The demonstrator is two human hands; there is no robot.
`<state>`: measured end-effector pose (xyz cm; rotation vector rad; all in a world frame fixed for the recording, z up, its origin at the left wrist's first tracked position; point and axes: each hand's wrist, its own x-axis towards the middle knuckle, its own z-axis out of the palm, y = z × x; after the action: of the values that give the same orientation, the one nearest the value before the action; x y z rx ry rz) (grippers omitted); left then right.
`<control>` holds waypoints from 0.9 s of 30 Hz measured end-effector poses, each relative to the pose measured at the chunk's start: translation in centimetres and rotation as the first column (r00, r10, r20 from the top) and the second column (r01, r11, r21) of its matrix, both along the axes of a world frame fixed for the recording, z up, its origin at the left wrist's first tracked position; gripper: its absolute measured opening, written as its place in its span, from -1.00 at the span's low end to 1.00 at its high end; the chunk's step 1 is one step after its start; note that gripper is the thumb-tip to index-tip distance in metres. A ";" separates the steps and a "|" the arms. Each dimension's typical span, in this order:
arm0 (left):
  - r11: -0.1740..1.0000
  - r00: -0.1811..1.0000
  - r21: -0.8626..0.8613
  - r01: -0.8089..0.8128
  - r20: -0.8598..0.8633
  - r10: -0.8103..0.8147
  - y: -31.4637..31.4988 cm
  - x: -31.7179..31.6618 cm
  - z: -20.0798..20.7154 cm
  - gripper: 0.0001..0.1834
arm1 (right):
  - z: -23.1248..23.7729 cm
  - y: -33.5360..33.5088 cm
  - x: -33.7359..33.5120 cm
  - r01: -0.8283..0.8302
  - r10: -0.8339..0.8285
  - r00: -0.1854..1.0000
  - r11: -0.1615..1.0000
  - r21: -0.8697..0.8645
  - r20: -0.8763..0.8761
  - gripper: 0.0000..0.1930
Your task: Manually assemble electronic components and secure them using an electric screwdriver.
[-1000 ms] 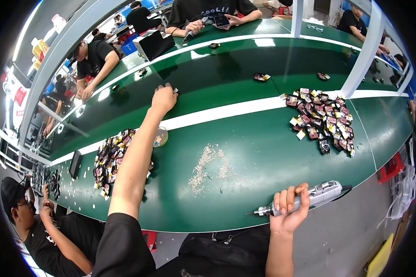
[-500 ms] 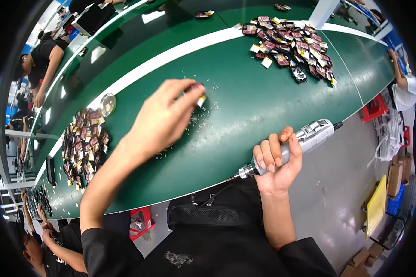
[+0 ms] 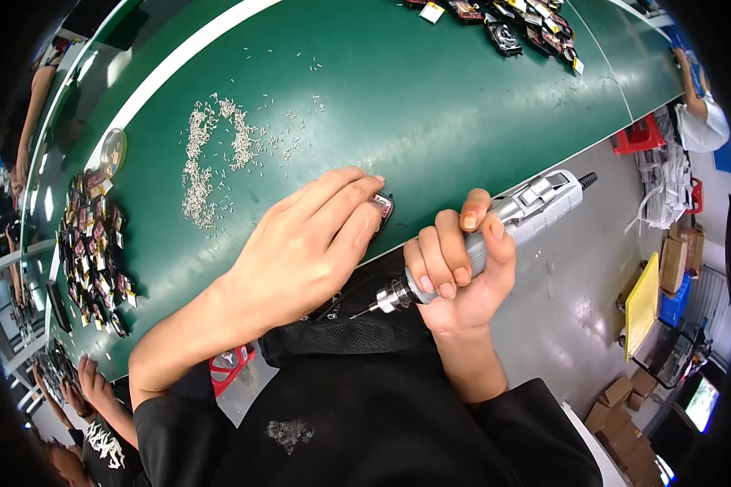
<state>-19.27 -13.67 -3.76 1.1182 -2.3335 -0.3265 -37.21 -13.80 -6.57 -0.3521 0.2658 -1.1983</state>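
At the near edge of the green table (image 3: 430, 97), my left hand (image 3: 309, 243) has its fingers closed over a small black part (image 3: 384, 209) with a reddish label, mostly hidden beneath them. My right hand (image 3: 467, 280) wraps round a silver-grey electric screwdriver (image 3: 536, 207). Its thin bit (image 3: 364, 313) points down and left, over the black mesh bag (image 3: 341, 337) at my waist and apart from the part. Left of centre lie many tiny silver pieces, probably screws (image 3: 196, 183), loose and in heaps.
Similar labelled black parts form a pile (image 3: 93, 252) at the left and another pile (image 3: 540, 24) at the far right. A round clear dish (image 3: 114, 152) stands by the left pile. Other people sit at the left; a yellow panel (image 3: 642, 304) and cardboard boxes (image 3: 621, 406) occupy the right.
My left hand has brought the black part from over the tiny silver pieces to the near table edge. The screwdriver has shifted slightly left, and the view has tilted downward.
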 end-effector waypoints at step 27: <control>0.992 0.986 -0.064 -0.112 0.118 0.119 2.3 -1.1 -0.6 -0.52 | 2.8 -3.1 -2.6 -0.175 0.113 0.974 0.927 -0.331 -0.197 -0.78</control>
<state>-20.37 -11.37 -4.40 1.2713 -2.3549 -0.1523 -39.83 -16.86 -3.79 -0.7761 0.1749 -1.0676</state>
